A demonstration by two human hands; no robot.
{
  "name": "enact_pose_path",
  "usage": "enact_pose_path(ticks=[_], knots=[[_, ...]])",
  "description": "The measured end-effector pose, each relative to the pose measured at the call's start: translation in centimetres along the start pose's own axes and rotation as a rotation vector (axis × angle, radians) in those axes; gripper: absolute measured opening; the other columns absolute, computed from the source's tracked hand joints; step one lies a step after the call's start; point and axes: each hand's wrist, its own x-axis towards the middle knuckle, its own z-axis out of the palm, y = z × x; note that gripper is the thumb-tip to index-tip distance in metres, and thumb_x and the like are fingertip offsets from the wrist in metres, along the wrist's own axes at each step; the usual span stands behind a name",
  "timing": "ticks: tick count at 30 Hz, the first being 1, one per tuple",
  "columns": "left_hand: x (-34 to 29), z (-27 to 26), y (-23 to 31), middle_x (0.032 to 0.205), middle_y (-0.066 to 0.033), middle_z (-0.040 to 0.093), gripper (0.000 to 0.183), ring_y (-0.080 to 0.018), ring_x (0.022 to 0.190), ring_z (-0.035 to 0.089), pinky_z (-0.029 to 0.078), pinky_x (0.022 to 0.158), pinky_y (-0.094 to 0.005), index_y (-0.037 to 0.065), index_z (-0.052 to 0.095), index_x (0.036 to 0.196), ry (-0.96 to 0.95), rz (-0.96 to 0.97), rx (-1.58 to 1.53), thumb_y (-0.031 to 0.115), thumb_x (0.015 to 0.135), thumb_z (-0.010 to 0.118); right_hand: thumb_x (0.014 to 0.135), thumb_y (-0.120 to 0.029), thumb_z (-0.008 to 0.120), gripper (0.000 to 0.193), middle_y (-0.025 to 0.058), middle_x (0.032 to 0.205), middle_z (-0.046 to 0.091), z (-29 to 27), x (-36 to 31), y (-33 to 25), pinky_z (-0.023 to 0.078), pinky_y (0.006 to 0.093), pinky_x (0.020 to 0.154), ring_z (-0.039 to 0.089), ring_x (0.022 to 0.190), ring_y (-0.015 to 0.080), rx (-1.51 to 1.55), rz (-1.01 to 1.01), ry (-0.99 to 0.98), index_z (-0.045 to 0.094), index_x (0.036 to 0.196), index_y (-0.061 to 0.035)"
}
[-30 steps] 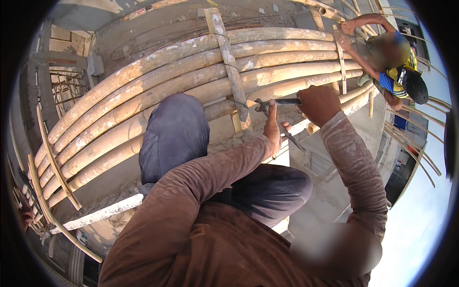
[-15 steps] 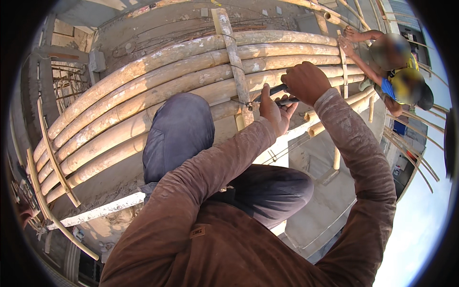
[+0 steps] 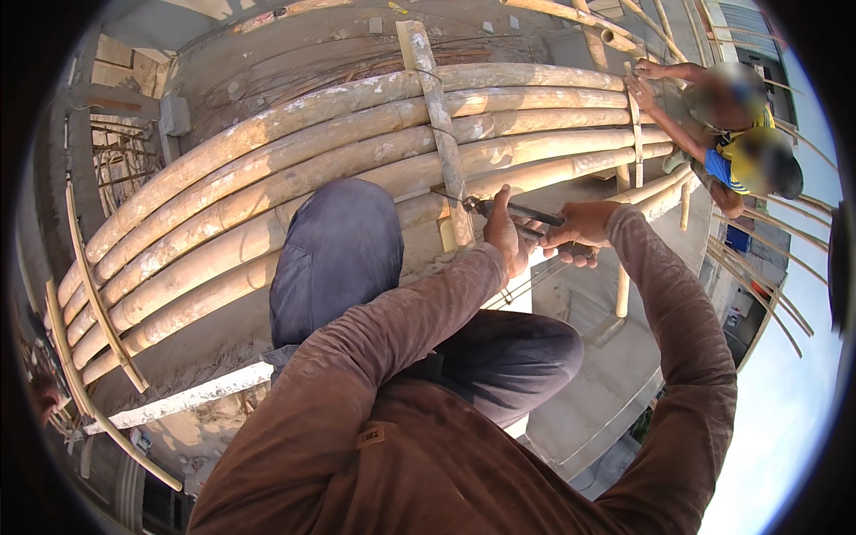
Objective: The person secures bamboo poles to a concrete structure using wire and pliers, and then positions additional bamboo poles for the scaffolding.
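Note:
A dark pair of pincers (image 3: 535,214) has its jaws against the wire by the lower end of a bamboo crosspiece (image 3: 439,116). My left hand (image 3: 505,236) is closed around the pincers just behind the jaws, thumb pointing up. Gripping the handle ends is my right hand (image 3: 578,226), its fingers curled underneath. Under the crosspiece run several long bamboo poles (image 3: 357,150) side by side, bound to it with thin wire. What the jaws bite on is too small to make out fully.
At the right, a person (image 3: 744,165) rests both hands on another crosspiece (image 3: 636,125) of the poles. My bent knee (image 3: 337,254) is up against the near poles. A concrete ledge (image 3: 178,398) lies below, and more bamboo poles (image 3: 767,285) stick out at the far right.
My right hand has come down from above the pincers and now closes on their handle ends, which show more plainly. My left hand stays nearly in place.

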Motion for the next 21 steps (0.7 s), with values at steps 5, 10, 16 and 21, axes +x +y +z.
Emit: enact_pose_path(ticks=[5,10,16,21], knots=[[0.3,0.3,0.3,0.107,-0.0116,0.052,0.038,-0.0235,0.102,0.059,0.053,0.093,-0.0391,0.007,0.043,0.115,-0.008,0.036,-0.055,0.032,0.094,0.062,0.088,-0.023,0.064,0.026,0.0046,0.082,0.062,4.1,0.5,1.7,0.051,0.0324,0.063,0.062,0.075,0.0180,-0.643,-0.134,0.569,0.061,0.106,-0.0040],[-0.3,1.6,1.2,0.101,-0.0104,0.057,0.035,-0.0240,0.095,0.062,0.053,0.095,-0.0377,0.004,0.050,0.110,0.085,0.031,-0.147,0.032,0.094,0.064,0.080,-0.015,0.063,0.021,0.0026,0.087,0.057,5.5,1.5,3.1,0.047,0.0323,0.073,0.058,0.088,0.0180,-1.208,-0.400,1.272,0.058,0.099,-0.0087],[-0.4,-2.0,-1.2,0.110,-0.0134,0.055,0.062,-0.0230,0.092,0.058,0.051,0.082,-0.0426,0.010,0.038,0.128,-0.080,-0.100,0.053,0.044,0.087,0.070,0.089,-0.047,0.067,0.047,-0.0023,0.067,0.052,3.6,1.7,4.8,0.035,0.0239,0.044,0.043,0.049,0.0065,0.523,-0.022,-0.104,0.066,0.102,-0.0018],[-1.9,-0.4,-1.7,0.091,-0.0109,0.061,0.027,-0.0215,0.082,0.060,0.050,0.074,-0.0388,0.006,0.056,0.098,0.107,-0.065,0.118,0.030,0.089,0.066,0.089,-0.040,0.067,0.045,0.0014,0.070,0.056,7.4,1.9,5.6,0.045,0.0290,0.050,0.053,0.053,0.0146,-0.026,-0.147,0.410,0.063,0.111,-0.0014]])
